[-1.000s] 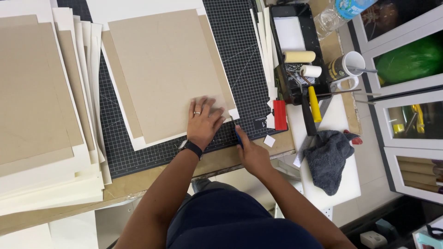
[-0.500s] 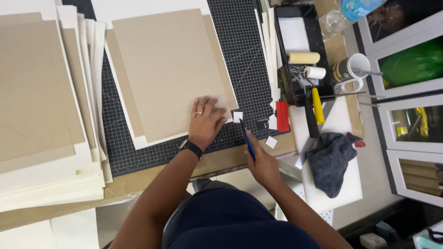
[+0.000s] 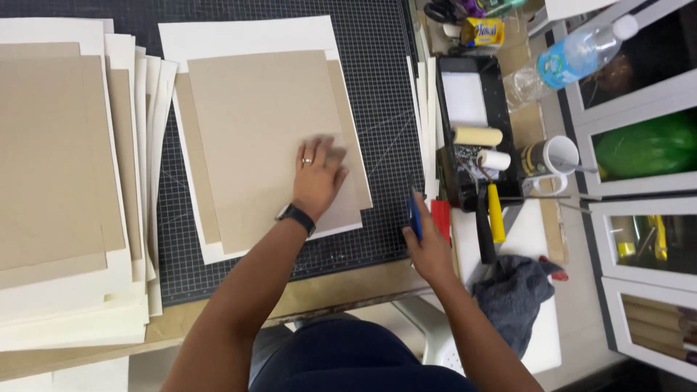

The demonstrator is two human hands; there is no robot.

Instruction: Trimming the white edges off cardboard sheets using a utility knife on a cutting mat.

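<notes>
Left hand (image 3: 317,176) flat on brown board (image 3: 261,138)

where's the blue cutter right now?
Head view: the blue cutter is in the right hand, upright at the right edge of the cutting mat, just left of a red block and the black paint tray.

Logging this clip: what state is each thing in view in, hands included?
Left hand: flat on the brown board.
Brown board: lying flat on cream sheets.
Right hand: gripping a blue tool.
Blue tool: upright in fist.
Paint rollers: resting in tray.
Plastic bottle: capped, on its side.
</notes>
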